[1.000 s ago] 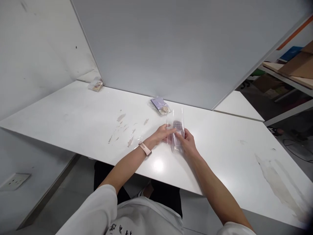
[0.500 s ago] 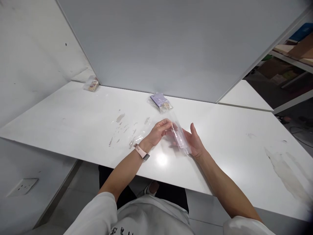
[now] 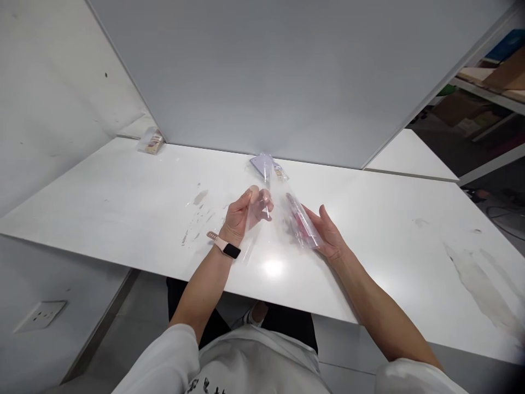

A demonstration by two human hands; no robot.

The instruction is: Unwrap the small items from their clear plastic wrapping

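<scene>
My left hand (image 3: pixel 246 210) pinches the loose edge of a clear plastic bag, and the film stretches over its fingers. My right hand (image 3: pixel 326 232) holds the bag's other side from behind, its thumb standing apart. Something pink and flat shows inside the clear plastic bag (image 3: pixel 305 224) near the right palm; what it is I cannot make out. Behind the hands, a purple packet (image 3: pixel 259 164) in clear wrapping lies near the panel, partly covered by the raised film.
A small wrapped packet (image 3: pixel 153 143) lies at the back left of the white table (image 3: pixel 369 219). A tall grey panel (image 3: pixel 262 76) rises along the back edge. Shelves with boxes (image 3: pixel 506 79) stand at the far right. A wall socket (image 3: pixel 41 316) is at lower left.
My left hand has moved left and slightly away from me, drawing the film out from the right hand. The right hand stays nearly in place with the pink item.
</scene>
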